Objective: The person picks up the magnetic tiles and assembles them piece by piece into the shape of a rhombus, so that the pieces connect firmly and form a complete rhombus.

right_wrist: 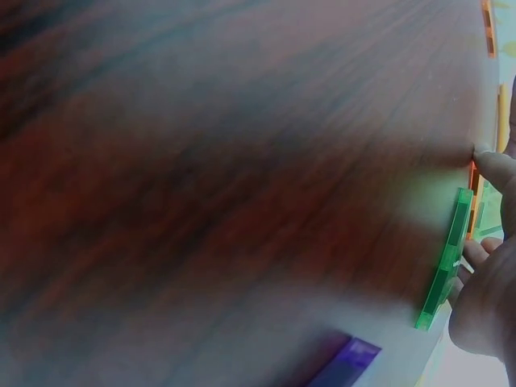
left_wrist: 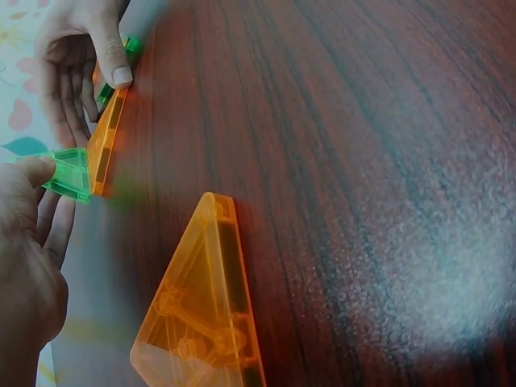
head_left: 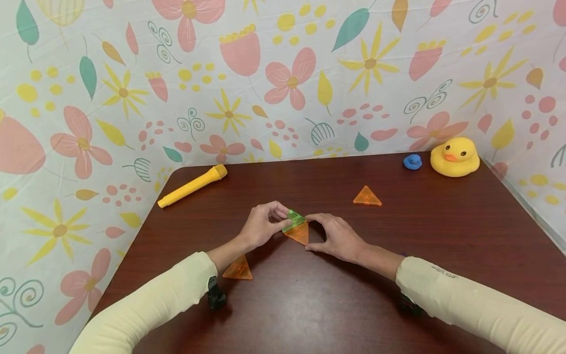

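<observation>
At the middle of the dark wooden table, a green triangle tile leans on an upright orange triangle tile. My left hand pinches the green tile from the left. My right hand grips the orange tile from the right. In the left wrist view my left thumb sits on the green tile, and the right thumb presses the orange tile. The right wrist view shows the green tile edge-on beside my right hand's fingers.
One orange triangle lies flat by my left forearm, another further back on the right. A yellow flashlight lies at the back left. A yellow rubber duck and a small blue one sit at the back right.
</observation>
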Available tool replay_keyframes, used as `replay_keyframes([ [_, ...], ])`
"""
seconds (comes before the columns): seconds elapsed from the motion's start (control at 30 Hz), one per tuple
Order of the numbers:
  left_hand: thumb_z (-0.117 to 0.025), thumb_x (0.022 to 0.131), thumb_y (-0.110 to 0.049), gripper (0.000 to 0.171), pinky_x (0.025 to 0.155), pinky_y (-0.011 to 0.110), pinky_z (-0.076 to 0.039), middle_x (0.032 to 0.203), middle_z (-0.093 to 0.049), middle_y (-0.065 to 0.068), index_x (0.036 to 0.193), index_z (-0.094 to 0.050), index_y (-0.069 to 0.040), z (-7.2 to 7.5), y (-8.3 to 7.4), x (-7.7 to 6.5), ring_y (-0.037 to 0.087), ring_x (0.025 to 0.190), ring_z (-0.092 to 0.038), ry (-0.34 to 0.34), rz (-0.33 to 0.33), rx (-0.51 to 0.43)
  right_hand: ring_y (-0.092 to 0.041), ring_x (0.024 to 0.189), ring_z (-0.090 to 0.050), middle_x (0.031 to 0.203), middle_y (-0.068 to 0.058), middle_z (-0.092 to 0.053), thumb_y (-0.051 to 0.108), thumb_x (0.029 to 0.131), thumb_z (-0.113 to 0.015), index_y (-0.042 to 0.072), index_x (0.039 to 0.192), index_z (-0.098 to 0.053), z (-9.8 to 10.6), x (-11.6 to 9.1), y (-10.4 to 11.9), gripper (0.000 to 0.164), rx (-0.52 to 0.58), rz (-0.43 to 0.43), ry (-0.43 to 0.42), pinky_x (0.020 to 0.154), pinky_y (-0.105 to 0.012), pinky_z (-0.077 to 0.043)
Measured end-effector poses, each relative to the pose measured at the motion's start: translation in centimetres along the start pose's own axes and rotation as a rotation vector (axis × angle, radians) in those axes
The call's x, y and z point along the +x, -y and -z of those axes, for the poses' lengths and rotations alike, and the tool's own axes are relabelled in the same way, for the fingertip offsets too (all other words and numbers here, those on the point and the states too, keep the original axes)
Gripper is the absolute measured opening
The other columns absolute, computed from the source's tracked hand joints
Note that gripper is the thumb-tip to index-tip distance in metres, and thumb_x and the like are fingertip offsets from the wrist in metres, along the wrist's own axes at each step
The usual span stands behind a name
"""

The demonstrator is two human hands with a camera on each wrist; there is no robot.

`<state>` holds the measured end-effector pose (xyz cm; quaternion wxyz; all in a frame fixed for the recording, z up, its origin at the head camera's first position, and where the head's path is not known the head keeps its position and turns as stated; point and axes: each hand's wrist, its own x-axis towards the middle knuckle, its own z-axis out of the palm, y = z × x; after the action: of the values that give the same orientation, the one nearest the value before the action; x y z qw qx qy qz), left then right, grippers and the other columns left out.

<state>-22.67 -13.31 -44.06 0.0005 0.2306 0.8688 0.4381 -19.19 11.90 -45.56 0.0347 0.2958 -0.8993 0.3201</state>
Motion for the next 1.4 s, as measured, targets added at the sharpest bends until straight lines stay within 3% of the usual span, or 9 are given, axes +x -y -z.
replay_keyframes([
  [0.93, -0.085, 0.094, -0.016, 0.021, 0.083, 0.031, -0.059, 0.102, -0.075, -0.007, 0.112, -0.075, -0.015, 0.1, 0.4, -0.5, 0.008, 0.092, -0.070, 0.046, -0.037, -0.012, -0.035, 0.129, -0.063, 0.138, -0.017, -0.067, 0.027, 0.083, -0.095, -0.001, 0.141, -0.062, 0.1, 0.0, 0.0, 0.072, -0.008, 0.005, 0.011, 0.105, -0.053, -0.052],
  [1.4, -0.083, 0.095, -0.017, 0.028, 0.092, 0.035, -0.058, 0.111, -0.076, -0.005, 0.122, -0.075, -0.015, 1.5, 0.8, -1.4, 0.010, 0.102, -0.071, 0.086, -0.047, -0.025, -0.034, 0.128, -0.064, 0.138, -0.016, -0.067, 0.029, 0.083, -0.095, 0.000, 0.141, -0.063, 0.0, 0.0, -0.1, 0.072, -0.027, 0.001, 0.009, 0.104, -0.052, -0.053],
])
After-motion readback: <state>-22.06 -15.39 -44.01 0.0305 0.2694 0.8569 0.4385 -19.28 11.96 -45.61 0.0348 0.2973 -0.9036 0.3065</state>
